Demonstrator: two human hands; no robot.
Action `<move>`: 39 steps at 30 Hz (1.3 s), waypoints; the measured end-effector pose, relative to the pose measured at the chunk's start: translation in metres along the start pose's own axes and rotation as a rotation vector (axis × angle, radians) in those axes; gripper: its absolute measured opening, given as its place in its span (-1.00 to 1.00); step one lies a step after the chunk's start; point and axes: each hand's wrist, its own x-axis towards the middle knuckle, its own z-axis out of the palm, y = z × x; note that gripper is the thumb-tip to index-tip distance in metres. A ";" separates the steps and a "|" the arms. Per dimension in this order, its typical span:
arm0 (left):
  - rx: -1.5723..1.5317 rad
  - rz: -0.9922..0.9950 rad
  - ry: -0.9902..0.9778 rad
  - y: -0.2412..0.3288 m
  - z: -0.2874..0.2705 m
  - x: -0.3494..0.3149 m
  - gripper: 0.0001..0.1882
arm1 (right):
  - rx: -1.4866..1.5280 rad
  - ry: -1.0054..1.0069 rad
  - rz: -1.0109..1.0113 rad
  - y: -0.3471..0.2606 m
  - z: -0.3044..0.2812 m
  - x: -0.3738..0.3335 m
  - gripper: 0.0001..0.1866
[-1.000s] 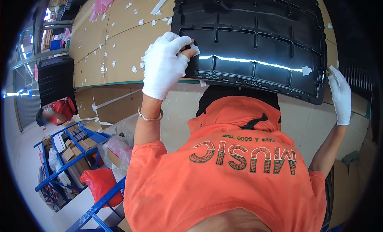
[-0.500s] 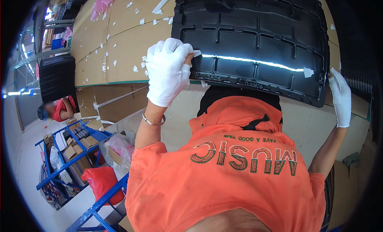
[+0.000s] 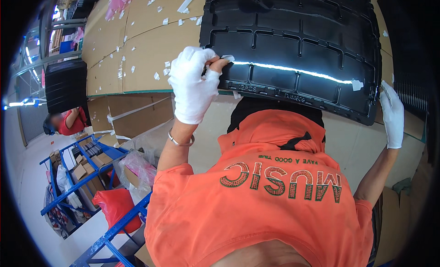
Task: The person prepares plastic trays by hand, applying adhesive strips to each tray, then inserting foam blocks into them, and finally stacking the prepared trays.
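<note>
A large black moulded plastic tray (image 3: 275, 47), with raised ribs and shallow compartments, lies over the table's near edge. At its near left corner, my left hand (image 3: 192, 86), in a white glove with bare fingertips, is closed in a pinch on a small white sticker (image 3: 228, 58). That sticker touches the tray's corner. Another small white sticker (image 3: 357, 85) sits near the tray's right end. Alongside the right edge, my gloved right hand (image 3: 392, 115) has its fingers stretched out, the tips close against the rim. Whether they press on it is hard to see.
Cardboard (image 3: 151, 42) covers the table, strewn with white scraps and a pink plastic piece (image 3: 118, 4). Black stacked trays (image 3: 67, 86) stand at the left, near another person (image 3: 71, 121). A blue rack (image 3: 75, 184) with boxes and a red bag (image 3: 118, 208) are lower left.
My left hand has turned slightly, so its pinching thumb and finger show more. The tray has shifted slightly to the right in view. My right hand stays at the right edge.
</note>
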 end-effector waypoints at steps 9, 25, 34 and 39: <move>0.108 0.074 -0.128 -0.001 0.004 0.022 -0.86 | 0.019 -0.013 0.029 0.001 -0.001 -0.006 -0.59; 0.107 0.066 0.006 -0.007 -0.005 0.012 -0.84 | 0.069 0.200 -0.005 -0.022 -0.030 -0.017 -0.65; 0.068 0.107 -0.150 -0.008 -0.001 0.022 -0.84 | 0.177 0.072 -0.290 -0.101 -0.040 -0.001 -0.74; 0.111 0.277 -0.084 -0.012 -0.001 0.018 -0.85 | 0.149 0.047 -0.264 -0.124 -0.033 -0.008 -0.74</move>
